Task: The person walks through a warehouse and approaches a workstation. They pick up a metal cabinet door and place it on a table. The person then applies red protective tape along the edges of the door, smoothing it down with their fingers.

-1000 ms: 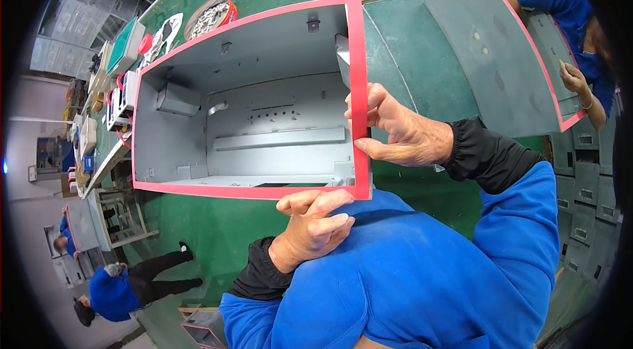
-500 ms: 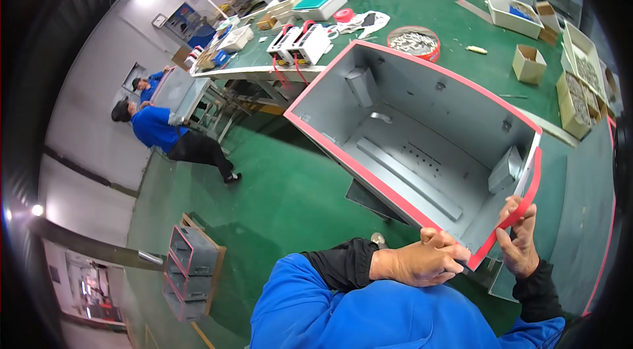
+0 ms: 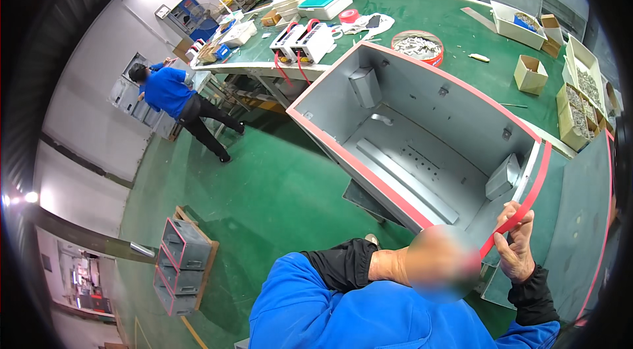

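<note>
An open grey metal box [image 3: 415,144] lies in front of me, with red strip along its far and left rims. My right hand [image 3: 516,247] is closed on a loose red strip [image 3: 537,184], which bows away from the box's bare right rim. At the near corner of the box is my left hand [image 3: 438,263]. A blur covers its fingers, so whether it pinches the strip there cannot be made out. Inside the box are a long raised metal bar [image 3: 409,181] and a bracket [image 3: 504,176] near the right wall.
A green-topped bench [image 3: 455,22] beyond the box carries a red round tub of small white parts [image 3: 418,47], small cartons and two white devices [image 3: 303,43]. A grey panel [image 3: 580,217] stands at the right. Another person [image 3: 168,92] is at the left, above stacked grey boxes [image 3: 181,260].
My right hand has shifted slightly, and the loose strip now bows farther out from the right rim. The person at the left has moved; the second person there is no longer distinct.
</note>
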Available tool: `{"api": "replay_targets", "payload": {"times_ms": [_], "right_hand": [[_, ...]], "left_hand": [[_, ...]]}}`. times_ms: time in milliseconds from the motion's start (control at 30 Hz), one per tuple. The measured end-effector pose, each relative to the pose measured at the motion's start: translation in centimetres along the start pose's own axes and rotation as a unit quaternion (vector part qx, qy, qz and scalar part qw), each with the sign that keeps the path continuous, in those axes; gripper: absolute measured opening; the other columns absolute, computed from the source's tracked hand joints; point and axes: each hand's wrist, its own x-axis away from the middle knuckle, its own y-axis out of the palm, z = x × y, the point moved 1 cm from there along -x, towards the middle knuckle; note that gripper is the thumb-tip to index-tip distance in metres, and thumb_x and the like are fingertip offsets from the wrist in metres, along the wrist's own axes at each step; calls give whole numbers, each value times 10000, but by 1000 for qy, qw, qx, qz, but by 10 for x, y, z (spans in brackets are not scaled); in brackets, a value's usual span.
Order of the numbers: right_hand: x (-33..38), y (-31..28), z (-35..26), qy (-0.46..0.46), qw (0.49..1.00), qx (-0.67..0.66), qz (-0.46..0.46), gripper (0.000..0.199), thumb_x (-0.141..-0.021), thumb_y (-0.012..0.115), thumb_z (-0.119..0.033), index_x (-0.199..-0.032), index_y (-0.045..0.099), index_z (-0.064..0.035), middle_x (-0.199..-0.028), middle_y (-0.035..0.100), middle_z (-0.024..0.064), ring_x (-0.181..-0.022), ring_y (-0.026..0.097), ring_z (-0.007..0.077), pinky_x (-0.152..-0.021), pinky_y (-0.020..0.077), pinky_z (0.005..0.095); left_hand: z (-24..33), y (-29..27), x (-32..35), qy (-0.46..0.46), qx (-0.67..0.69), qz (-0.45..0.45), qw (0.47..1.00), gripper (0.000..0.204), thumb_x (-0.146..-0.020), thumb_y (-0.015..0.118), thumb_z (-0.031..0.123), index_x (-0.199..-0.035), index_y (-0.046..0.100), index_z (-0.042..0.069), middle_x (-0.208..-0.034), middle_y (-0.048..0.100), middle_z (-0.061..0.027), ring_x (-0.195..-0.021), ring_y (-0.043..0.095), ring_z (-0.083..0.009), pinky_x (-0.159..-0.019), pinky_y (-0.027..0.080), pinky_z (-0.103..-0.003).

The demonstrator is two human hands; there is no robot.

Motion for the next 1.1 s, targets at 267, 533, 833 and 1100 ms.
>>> {"api": "replay_targets", "payload": {"times_ms": [267,533,833,1100], "right_hand": [[9,-3,5,-3,998,-60,-13,501,-783,531,44,-1208,285,-54,-1112,339,61,-1077,387,174,-1002,306,380],[-3,-1,7,14,990,-137,-36,474,-867,557,12,-1251,302,-101,-1141,332,35,-1089,399,145,-933,359,319],[-2,0,3,-7,996,-77,-32,493,-810,540,108,-1192,318,-112,-1140,334,54,-1030,441,128,-996,388,365],[-4,0,0,14,993,-114,-27,433,-816,548,78,-1136,327,-112,-1143,335,51,-1041,431,121,-1007,379,377]], "left_hand": [[2,-4,2,-14,6,-9,1000,287,-747,664,81,-944,530,241,-1130,525,49,-985,476,-182,-802,247,-382],[-6,-8,-1,12,-56,-24,998,606,-658,706,55,-1129,397,279,-1072,600,33,-894,491,-153,-801,219,-385],[-6,-3,0,30,-49,0,998,549,-620,720,58,-1023,415,272,-1086,582,93,-928,414,-131,-771,203,-357],[-7,-5,0,28,-47,-5,998,568,-624,722,66,-1042,400,276,-1088,583,91,-914,416,-133,-773,202,-361]]}}
